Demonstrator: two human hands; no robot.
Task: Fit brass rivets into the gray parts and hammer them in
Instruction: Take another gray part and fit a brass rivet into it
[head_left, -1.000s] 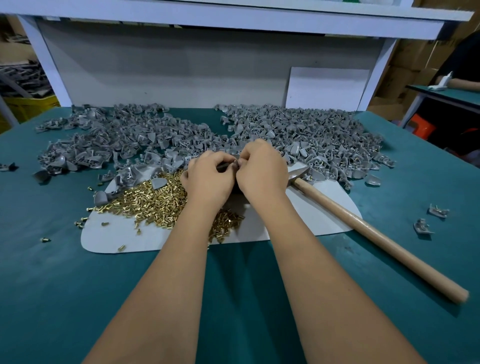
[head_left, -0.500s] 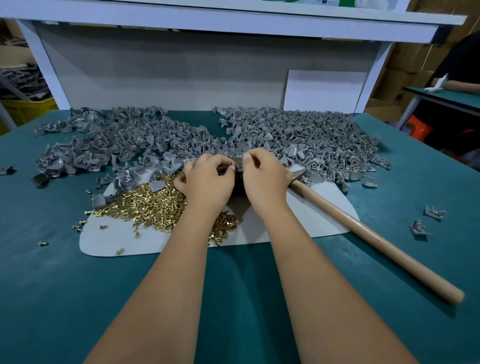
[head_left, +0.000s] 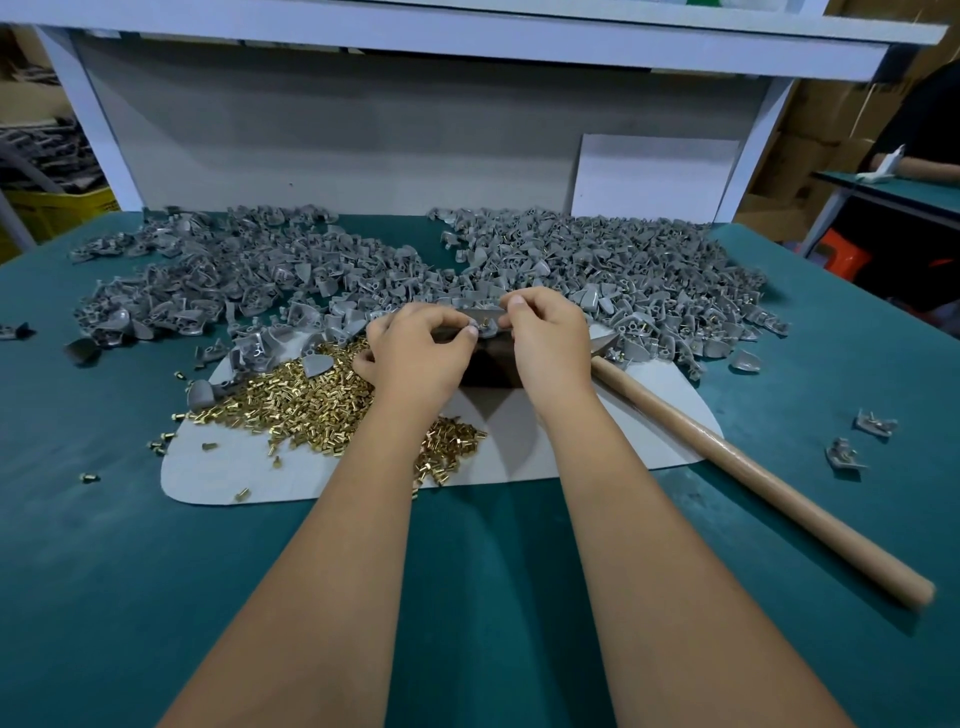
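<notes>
Centrally, curved gray part (head_left: 480, 317) between 2 hands.

Green table (head_left: 130, 597) w/ gray parts (head_left: 597, 260), white sheet (head_left: 649, 415), hammer (head_left: 753, 478).

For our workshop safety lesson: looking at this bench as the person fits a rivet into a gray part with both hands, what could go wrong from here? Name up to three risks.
1. The hammer lies loose beside the right hand; its handle runs toward the table's near edge, so a stray elbow might knock it off.
2. Both the right and the left hand pinch the gray part; hammering with fingertips this close could strike them.
3. Loose brass rivets have strayed off the mat and may roll to the floor.
</notes>
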